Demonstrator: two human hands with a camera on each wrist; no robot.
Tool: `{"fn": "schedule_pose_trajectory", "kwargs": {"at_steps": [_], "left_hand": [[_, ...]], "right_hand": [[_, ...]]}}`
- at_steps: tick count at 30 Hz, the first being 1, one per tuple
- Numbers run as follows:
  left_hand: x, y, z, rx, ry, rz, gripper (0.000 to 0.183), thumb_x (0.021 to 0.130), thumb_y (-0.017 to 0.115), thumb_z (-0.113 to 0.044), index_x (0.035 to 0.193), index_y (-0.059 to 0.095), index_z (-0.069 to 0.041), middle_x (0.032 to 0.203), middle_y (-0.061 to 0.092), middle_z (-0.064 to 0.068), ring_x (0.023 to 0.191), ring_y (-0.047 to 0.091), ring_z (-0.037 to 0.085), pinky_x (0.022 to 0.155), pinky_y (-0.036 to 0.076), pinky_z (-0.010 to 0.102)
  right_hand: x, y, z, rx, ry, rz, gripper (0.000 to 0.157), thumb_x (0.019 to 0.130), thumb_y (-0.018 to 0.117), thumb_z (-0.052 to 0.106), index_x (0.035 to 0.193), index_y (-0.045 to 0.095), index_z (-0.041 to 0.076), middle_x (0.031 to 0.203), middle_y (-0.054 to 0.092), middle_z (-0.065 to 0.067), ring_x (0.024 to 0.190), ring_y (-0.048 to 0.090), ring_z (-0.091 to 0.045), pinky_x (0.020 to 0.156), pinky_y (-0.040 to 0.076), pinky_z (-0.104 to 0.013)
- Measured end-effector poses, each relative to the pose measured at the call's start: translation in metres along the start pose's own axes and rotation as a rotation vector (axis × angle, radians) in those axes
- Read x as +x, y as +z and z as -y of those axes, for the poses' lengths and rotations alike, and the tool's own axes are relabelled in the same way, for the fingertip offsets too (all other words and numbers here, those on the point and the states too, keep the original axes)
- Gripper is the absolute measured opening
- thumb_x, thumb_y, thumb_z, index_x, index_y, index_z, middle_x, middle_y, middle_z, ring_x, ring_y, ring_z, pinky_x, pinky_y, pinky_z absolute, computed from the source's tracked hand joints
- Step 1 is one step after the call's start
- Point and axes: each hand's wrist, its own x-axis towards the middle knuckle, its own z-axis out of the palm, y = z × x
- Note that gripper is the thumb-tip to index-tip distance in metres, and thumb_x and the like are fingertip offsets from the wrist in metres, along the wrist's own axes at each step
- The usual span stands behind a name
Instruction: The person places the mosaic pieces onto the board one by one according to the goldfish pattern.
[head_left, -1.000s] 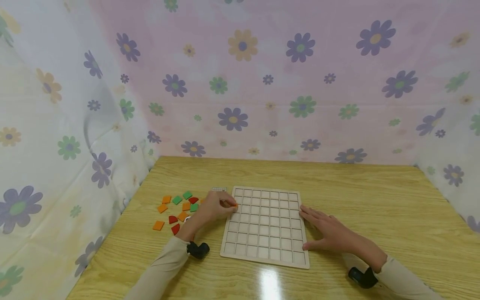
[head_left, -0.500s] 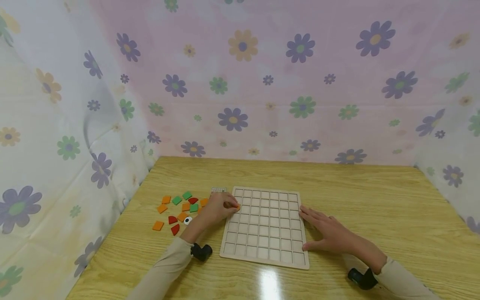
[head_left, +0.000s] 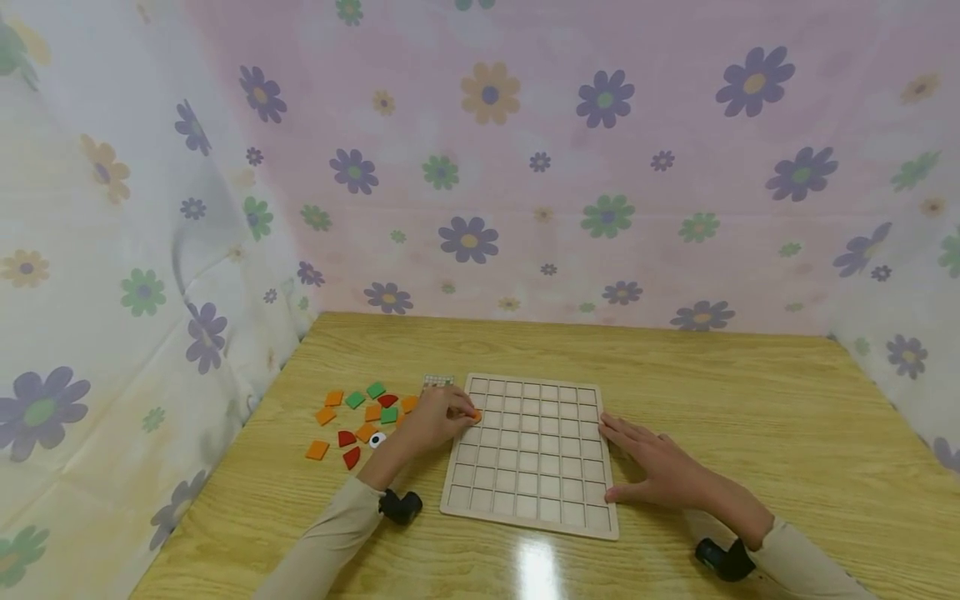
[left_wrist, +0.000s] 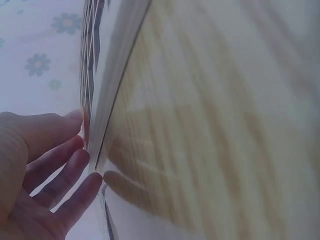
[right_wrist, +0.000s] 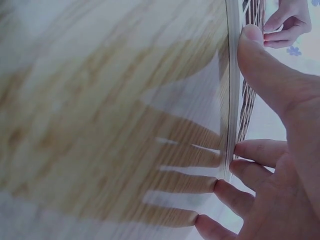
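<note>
A square wooden board (head_left: 528,461) with a grid of shallow cells lies flat on the table. At its left edge my left hand (head_left: 433,419) pinches a small orange piece (head_left: 476,416) between thumb and index finger, over a left-column cell in an upper row. The fingers cover much of this piece, so its full shape is hidden; the left wrist view shows only a sliver of the orange piece (left_wrist: 85,127) by the thumb tip. My right hand (head_left: 663,468) rests along the board's right edge, fingers extended. In the right wrist view its thumb (right_wrist: 252,42) and fingertips touch that edge.
Left of the board lie loose orange squares (head_left: 317,451), green squares (head_left: 376,390), red quarter-circle pieces (head_left: 352,457) and a white disc with a black dot (head_left: 377,439). Behind my left hand is a small printed card (head_left: 438,381). Flowered cloth (head_left: 525,192) encloses the table.
My left hand has shifted slightly right, bringing the orange piece from the board's rim over the left-column cell. During the last half second it barely moves. The right hand stays in place.
</note>
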Motion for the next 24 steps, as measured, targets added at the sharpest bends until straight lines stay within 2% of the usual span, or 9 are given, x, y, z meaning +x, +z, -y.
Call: {"fn": "schedule_pose_trajectory", "kwargs": {"at_steps": [2,5,10,15,18,24], "left_hand": [[-0.002,-0.001,0.000,-0.042,-0.005,-0.004,0.008,0.085,0.071,-0.011,0.090,0.076,-0.008,0.097,0.067,0.002,0.086,0.060,0.017,0.078,0.046,0.033],[-0.006,-0.004,0.002,-0.124,-0.006,-0.019,0.008,0.085,0.070,-0.006,0.091,0.075,-0.005,0.098,0.066,0.005,0.089,0.061,0.019,0.071,0.052,0.029],[-0.017,-0.014,0.003,-0.218,-0.034,-0.054,0.013,0.085,0.068,-0.003,0.097,0.072,-0.001,0.107,0.065,0.010,0.093,0.061,0.025,0.072,0.052,0.030],[-0.028,-0.029,0.003,-0.229,-0.041,-0.081,0.018,0.085,0.068,-0.002,0.103,0.071,-0.001,0.112,0.064,0.016,0.095,0.060,0.031,0.073,0.052,0.034],[-0.034,-0.038,0.007,-0.216,-0.037,-0.090,0.021,0.084,0.069,-0.002,0.105,0.071,-0.001,0.114,0.064,0.017,0.095,0.059,0.033,0.071,0.053,0.032],[-0.048,-0.052,0.018,-0.205,-0.072,-0.084,0.024,0.086,0.068,-0.006,0.110,0.069,-0.003,0.117,0.062,0.016,0.099,0.059,0.032,0.072,0.053,0.029]], "right_hand": [[0.000,0.000,0.000,0.003,0.008,0.003,0.094,0.077,0.066,0.060,0.144,0.037,0.001,0.149,0.030,-0.021,0.131,0.032,-0.045,0.085,0.029,-0.075],[-0.001,-0.001,0.000,0.008,0.013,0.008,0.095,0.077,0.066,0.060,0.144,0.037,0.001,0.149,0.029,-0.021,0.131,0.031,-0.045,0.085,0.028,-0.075],[-0.001,-0.002,0.001,0.007,0.011,0.009,0.094,0.077,0.067,0.059,0.144,0.037,0.001,0.149,0.030,-0.021,0.131,0.031,-0.045,0.084,0.029,-0.075],[-0.001,-0.001,0.001,0.000,0.001,0.002,0.094,0.077,0.067,0.059,0.144,0.037,0.000,0.148,0.030,-0.022,0.131,0.032,-0.045,0.084,0.030,-0.075],[-0.001,0.000,0.000,0.001,-0.001,0.000,0.094,0.077,0.067,0.059,0.144,0.037,0.000,0.148,0.031,-0.022,0.131,0.032,-0.045,0.084,0.029,-0.075],[-0.001,-0.001,0.000,0.010,-0.001,-0.002,0.093,0.077,0.067,0.058,0.144,0.037,0.001,0.149,0.030,-0.021,0.131,0.032,-0.045,0.084,0.028,-0.076]]}}
